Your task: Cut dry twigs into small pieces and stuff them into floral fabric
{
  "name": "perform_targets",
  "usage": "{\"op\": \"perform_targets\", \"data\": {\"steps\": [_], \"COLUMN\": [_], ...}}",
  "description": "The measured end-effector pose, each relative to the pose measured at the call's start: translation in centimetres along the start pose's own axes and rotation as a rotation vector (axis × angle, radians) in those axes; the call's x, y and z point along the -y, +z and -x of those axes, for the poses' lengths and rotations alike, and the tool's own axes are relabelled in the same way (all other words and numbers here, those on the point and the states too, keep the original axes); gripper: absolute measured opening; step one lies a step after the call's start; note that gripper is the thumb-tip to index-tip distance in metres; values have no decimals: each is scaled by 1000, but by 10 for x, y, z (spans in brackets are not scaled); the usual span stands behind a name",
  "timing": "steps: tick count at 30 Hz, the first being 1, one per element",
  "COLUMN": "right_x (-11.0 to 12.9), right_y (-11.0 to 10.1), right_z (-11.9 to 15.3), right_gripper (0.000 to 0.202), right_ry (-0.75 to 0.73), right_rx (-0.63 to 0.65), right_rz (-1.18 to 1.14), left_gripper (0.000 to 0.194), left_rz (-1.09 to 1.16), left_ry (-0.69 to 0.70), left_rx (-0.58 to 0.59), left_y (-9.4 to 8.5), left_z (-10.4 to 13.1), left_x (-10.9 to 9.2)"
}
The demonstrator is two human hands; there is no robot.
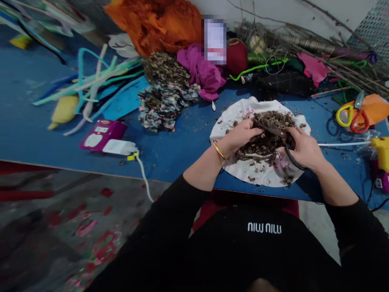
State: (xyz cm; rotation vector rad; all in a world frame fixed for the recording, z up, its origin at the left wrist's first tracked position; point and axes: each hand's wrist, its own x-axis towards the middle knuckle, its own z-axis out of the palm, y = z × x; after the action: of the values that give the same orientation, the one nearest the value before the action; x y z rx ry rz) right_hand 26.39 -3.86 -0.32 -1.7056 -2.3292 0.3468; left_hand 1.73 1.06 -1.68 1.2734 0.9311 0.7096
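Note:
Black-handled scissors point(295, 160) are in my right hand point(306, 148), their blades pointing left over a heap of brown shredded material point(273, 117). My left hand point(238, 134) is closed at the left of the heap, thumb and fingers pinching a dark brown bit close to the blade tips. Its exact shape is partly hidden by the fingers. Under the heap lies a round white cloth point(264, 176) with a wavy edge, and brown crumbs are scattered across it. Both hands are above this cloth.
Behind lie an orange cloth bundle point(158, 24), a magenta cloth point(202, 73), a patterned crumpled cloth point(158, 107) and wires and twigs point(304, 44). At right are red-and-yellow-handled scissors point(352, 115) and a yellow glue gun point(381, 152). A purple box point(103, 136) with a white cord lies left.

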Motion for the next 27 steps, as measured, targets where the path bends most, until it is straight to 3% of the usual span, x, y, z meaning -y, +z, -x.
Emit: {"op": "perform_targets", "data": {"steps": [4, 9, 16, 20, 27], "right_x": [2, 2, 6, 9, 15], "right_y": [3, 4, 2, 0, 1], "right_z": [1, 0, 0, 1, 2], "right_gripper": [75, 69, 44, 42, 52], "right_ry": [-24, -54, -27, -6, 6], "right_rx": [3, 20, 96, 113, 95], "right_rz": [16, 53, 84, 64, 96], "left_gripper": [42, 35, 29, 29, 28], "left_rz": [-25, -134, -80, -64, -97], "left_ry": [58, 98, 22, -37, 36], "left_rx": [62, 78, 80, 65, 117], "left_y": [1, 1, 1, -1, 6], "left_z": [-1, -1, 2, 3, 2], "left_x": [-2, -4, -3, -2, -7]}}
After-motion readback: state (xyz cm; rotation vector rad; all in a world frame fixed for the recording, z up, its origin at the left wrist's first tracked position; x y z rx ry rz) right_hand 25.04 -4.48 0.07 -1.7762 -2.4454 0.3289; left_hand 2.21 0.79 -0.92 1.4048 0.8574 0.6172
